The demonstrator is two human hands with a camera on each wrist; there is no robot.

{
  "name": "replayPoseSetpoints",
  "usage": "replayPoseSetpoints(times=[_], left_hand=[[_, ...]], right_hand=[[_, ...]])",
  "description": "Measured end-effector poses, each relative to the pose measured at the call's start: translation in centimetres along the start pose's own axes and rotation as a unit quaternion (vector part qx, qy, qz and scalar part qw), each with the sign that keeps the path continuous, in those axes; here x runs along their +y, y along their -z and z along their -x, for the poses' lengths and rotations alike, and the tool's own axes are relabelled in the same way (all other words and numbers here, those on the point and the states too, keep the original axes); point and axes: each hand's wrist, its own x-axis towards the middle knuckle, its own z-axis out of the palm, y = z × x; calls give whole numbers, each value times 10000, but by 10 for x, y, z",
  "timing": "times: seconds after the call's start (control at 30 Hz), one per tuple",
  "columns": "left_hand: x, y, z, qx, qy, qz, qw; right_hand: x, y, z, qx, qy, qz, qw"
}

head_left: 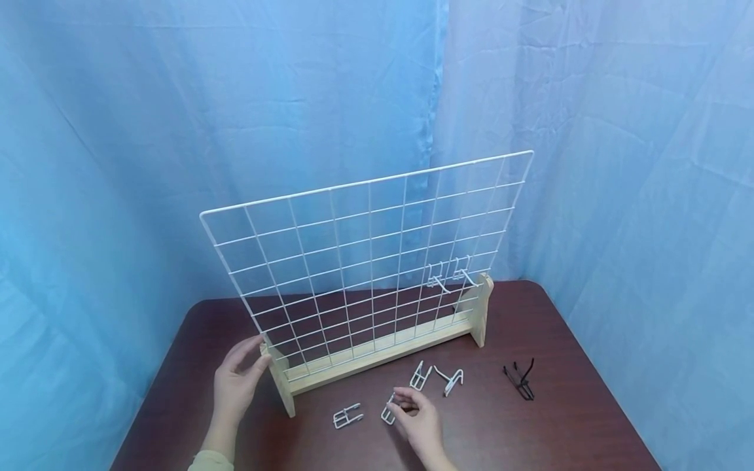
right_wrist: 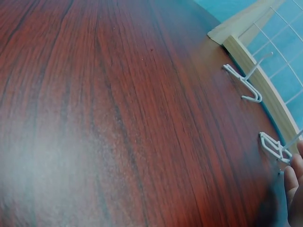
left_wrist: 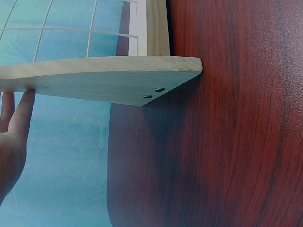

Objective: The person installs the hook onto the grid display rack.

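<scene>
A white wire grid panel [head_left: 353, 261] stands in a pale wooden stand [head_left: 383, 353]. My left hand [head_left: 238, 379] holds the stand's left end post [left_wrist: 156, 80] near its top, thumb toward me. In the left wrist view, fingertips [left_wrist: 23, 106] meet the post's outer side. Over the table, my right hand [head_left: 421, 422] pinches a white wire hook [head_left: 387, 412] between thumb and fingers, partly covering it. Similar white hooks lie around it: one [head_left: 347, 416] to the left, one [head_left: 420, 377] behind, another [head_left: 451, 380] to the right. In the right wrist view, only part of the right hand [right_wrist: 294, 187] shows.
Two white hooks [head_left: 437, 280] hang low on the grid's right side. Farther right on the dark red-brown table [head_left: 565, 418] lies a black wire hook [head_left: 521, 383]. Blue curtains [head_left: 283, 98] surround the table.
</scene>
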Motion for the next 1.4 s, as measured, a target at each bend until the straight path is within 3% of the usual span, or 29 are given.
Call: replayPoseSetpoints(times=[0.1,0.27,0.57,0.8,1.2,1.4], left_hand=[[-13,-1,-3,5,110,-7,9999],[-19,0,-4,-18,-68,-71,10000],[-18,0,-4,-16,-61,-106,9999],[-18,0,-4,16,-12,-154,9999],[-23,-1,-6,36,65,-122,9999],[-10,-2,-3,59,161,-96,9998]], right_hand=[[-1,-1,0,-24,-73,-15,10000],[-2,-4,1,-27,-197,-103,9997],[-5,-7,2,35,-482,-41,9988],[-2,-9,2,125,-321,-5,9994],[-4,-10,2,259,-393,39,9989],[-6,-9,1,321,-483,145,9982]])
